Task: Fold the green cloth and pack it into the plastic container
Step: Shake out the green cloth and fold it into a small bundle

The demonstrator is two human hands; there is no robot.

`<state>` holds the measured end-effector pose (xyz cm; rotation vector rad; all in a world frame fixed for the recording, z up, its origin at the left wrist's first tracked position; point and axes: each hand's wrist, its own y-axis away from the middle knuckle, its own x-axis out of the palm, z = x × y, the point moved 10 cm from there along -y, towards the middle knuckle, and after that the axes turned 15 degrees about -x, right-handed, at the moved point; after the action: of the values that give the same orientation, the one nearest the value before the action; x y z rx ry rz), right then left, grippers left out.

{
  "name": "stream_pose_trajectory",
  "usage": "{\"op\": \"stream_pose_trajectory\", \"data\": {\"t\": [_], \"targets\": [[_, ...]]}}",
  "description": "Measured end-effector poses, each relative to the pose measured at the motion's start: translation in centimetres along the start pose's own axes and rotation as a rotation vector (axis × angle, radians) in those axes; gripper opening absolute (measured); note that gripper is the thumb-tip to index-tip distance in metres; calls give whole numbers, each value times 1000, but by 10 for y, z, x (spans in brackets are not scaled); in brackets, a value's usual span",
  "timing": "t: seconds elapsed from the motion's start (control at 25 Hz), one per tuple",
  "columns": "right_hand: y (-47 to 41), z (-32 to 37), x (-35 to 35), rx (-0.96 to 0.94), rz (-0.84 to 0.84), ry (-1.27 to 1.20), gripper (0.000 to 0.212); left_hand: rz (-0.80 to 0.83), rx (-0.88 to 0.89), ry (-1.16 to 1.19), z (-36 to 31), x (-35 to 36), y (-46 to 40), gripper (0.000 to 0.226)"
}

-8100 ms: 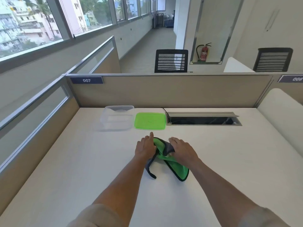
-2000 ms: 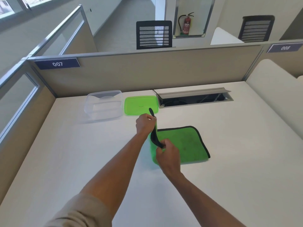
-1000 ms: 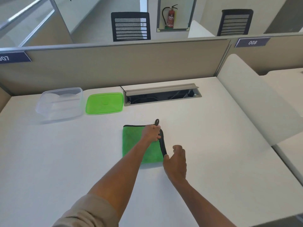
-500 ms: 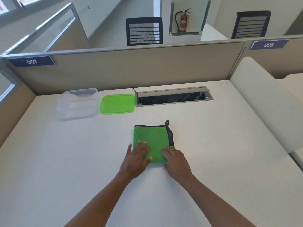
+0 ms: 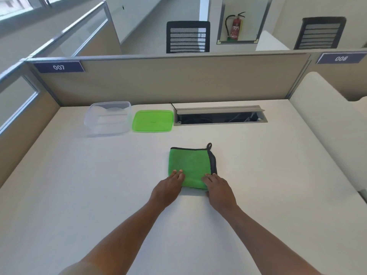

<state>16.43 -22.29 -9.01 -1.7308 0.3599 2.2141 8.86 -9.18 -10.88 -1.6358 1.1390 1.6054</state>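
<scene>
Both hands slid back to the folded green cloth (image 5: pixel 189 166) near edge, grips flat and wide; plastic container (image 5: pixel 108 118) unblocked.

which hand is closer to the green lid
Left. The left hand is at the cloth's near left corner, below the lid; the right hand is farther right.

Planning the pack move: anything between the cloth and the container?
Nothing visible. The cloth lies folded on the desk under both hands, left hand and right hand. The container sits open, far left, with bare desk between. Its lid lies beside it, right of the direct path.
</scene>
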Motion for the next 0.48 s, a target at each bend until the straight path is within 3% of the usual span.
{"op": "stream_pose_trajectory", "data": {"t": [0.08,0.2,0.36,0.48], "targets": [[-1,1,-6,-4,-26,43,48,20,-49,70,3,-8,-5,46],[-4,-2,-11,-20,-46,118,44,59,-71,150,9,-21,-9,28],[-15,-13,-17,6,-40,60,40,92,-70,201,17,-27,-10,17],[-17,-26,-22,69,-76,-95,32,132,18,232,22,-20,-1,46]]}}
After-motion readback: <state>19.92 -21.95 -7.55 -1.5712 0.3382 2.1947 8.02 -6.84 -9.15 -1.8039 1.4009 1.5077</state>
